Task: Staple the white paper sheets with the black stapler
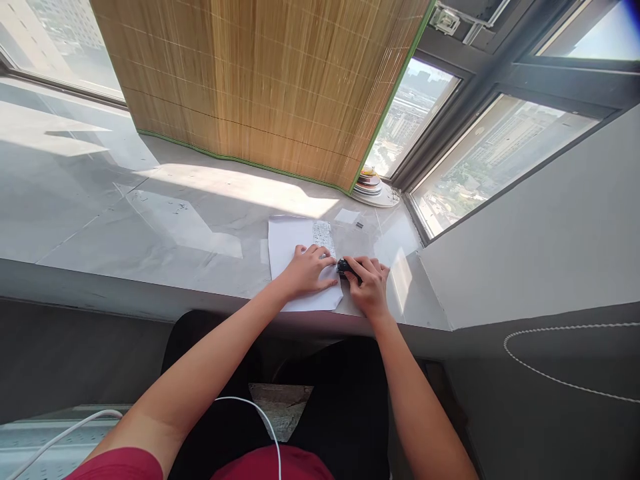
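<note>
A stack of white paper [293, 235] lies on the grey marble sill, with a strip of dense dark print or writing near its upper right. My left hand [311, 270] rests on the sheets with its fingers spread, pressing them down. At the paper's right edge, my right hand [369, 283] is closed around a small black stapler [343, 267]. The stapler's front end meets the edge of the sheets; whether its jaws are pressed together is too small to tell. Two short dark strips [359, 225], which look like staples, lie beyond the right hand.
A small white slip [347, 216] lies behind the paper. Stacked plates [369, 187] stand in the window corner. A bamboo blind [260, 87] hangs over the sill's back. The sill's front edge is just before my knees. A white cable [265, 413] crosses my lap.
</note>
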